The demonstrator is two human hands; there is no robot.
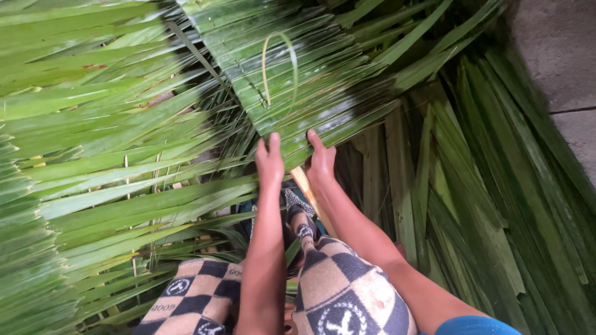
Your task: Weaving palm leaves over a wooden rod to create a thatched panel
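Note:
A panel of folded green palm leaves [298,74] lies in front of me, stitched along a pale wooden stick [305,186] that shows between my wrists. My left hand [269,162] rests on the panel's near edge, fingers pressed onto a leaf fold. My right hand [321,162] grips the same edge just to the right, fingers pointing up onto the leaves. A thin pale-green strip [279,68] arches in a loop above the panel. My knees, in checkered trousers [335,291], are below.
Loose palm fronds [93,155] fan out thickly on the left. Long dark green leaves [484,205] lie piled on the right. A grey concrete floor [559,56] shows at the top right corner.

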